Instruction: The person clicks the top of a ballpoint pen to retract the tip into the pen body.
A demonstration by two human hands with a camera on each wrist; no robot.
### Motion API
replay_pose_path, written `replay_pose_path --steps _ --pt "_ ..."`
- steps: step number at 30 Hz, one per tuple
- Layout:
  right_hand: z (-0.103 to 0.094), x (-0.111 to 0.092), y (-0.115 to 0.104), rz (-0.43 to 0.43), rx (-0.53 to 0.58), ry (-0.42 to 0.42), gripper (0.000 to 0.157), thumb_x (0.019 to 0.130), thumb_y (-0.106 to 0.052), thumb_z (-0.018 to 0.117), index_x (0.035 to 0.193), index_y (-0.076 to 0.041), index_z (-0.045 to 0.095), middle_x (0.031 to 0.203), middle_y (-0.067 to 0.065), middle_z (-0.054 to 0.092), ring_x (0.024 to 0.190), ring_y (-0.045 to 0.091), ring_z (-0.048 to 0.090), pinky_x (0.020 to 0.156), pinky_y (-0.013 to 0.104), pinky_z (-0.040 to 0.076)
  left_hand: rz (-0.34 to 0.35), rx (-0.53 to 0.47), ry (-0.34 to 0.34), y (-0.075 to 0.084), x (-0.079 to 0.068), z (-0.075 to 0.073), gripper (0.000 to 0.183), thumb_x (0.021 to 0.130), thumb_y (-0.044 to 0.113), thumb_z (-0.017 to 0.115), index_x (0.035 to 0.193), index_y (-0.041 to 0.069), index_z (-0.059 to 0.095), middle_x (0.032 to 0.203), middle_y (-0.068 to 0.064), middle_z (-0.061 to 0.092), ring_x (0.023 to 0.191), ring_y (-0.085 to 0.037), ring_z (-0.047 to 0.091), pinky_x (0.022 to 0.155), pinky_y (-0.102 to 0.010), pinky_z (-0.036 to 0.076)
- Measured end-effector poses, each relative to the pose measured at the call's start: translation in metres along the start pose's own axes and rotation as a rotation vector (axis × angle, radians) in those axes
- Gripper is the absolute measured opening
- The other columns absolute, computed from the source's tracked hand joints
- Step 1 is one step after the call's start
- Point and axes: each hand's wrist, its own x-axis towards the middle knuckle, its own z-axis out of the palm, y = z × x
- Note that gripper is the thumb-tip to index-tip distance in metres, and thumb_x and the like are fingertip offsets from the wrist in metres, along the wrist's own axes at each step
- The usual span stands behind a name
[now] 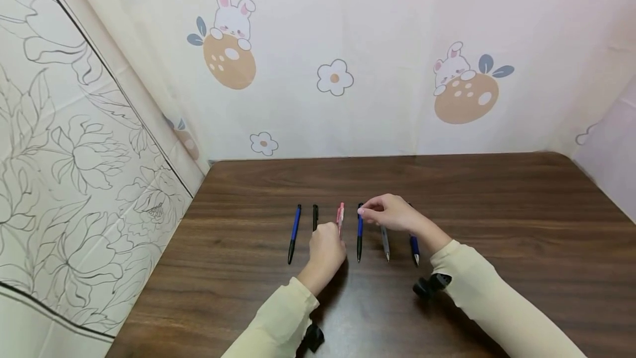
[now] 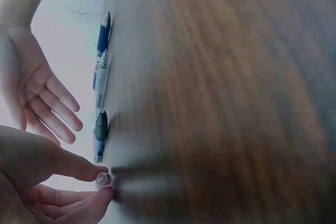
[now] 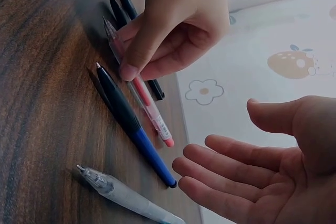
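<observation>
My left hand (image 1: 327, 247) pinches the clear pink pen (image 3: 142, 93) near its writing end, thumb and fingertips on either side of the barrel. My right hand (image 1: 391, 212) hovers with relaxed, parted fingers over the far end of a blue pen with a black grip (image 1: 360, 236); in the right wrist view its palm (image 3: 273, 187) holds nothing. A grey translucent pen (image 1: 385, 245) lies just right of that blue one, partly under the right hand. Left of the pink pen is a black pen (image 1: 315, 215), partly hidden by the left hand.
Another blue pen with a black grip (image 1: 295, 233) ends the row at the left. A blue pen with a silver tip (image 1: 414, 248) is at the right, partly behind the right wrist. The brown wooden table (image 1: 497, 192) meets a patterned curtain (image 1: 377, 109) at its back edge.
</observation>
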Motion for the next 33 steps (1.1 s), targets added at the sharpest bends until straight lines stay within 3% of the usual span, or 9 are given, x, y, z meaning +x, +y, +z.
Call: replay_pose_path --steps 9,18,25,33 --pt "0.000 0.004 0.002 0.025 0.020 -0.016 0.041 0.098 -0.035 0.053 0.119 -0.001 0.065 0.106 0.016 0.073 0.096 0.028 0.070 0.078 0.035 0.059 -0.042 -0.062 -0.013 -0.001 0.001 -0.002 0.026 0.075 0.002 0.070 0.057 0.009 0.052 0.057 -0.004 0.058 0.054 -0.017 0.058 0.043 -0.029 0.046" --pt "0.002 0.003 0.004 0.056 0.088 -0.039 0.044 0.099 -0.035 0.052 0.122 0.002 0.062 0.112 0.018 0.071 0.101 0.028 0.070 0.085 0.040 0.059 0.018 -0.165 -0.006 -0.011 -0.005 -0.005 0.015 0.076 0.002 0.071 0.064 0.004 0.063 0.062 -0.007 0.065 0.051 -0.011 0.055 0.041 -0.019 0.042" --pt "0.002 0.004 0.008 0.073 0.173 -0.072 0.048 0.099 -0.036 0.051 0.126 0.003 0.058 0.116 0.019 0.069 0.103 0.028 0.069 0.087 0.039 0.059 0.066 -0.316 -0.016 -0.017 -0.006 -0.006 0.006 0.078 -0.001 0.066 0.072 -0.001 0.067 0.061 -0.007 0.066 0.048 -0.005 0.053 0.041 -0.014 0.042" --pt "0.002 0.006 0.011 0.071 0.239 -0.107 0.050 0.100 -0.034 0.050 0.125 0.008 0.057 0.118 0.023 0.067 0.105 0.031 0.068 0.088 0.039 0.058 0.003 -0.430 -0.110 -0.019 -0.003 -0.010 0.005 0.081 0.003 0.066 0.079 -0.001 0.068 0.067 -0.009 0.069 0.050 -0.007 0.056 0.043 -0.016 0.047"
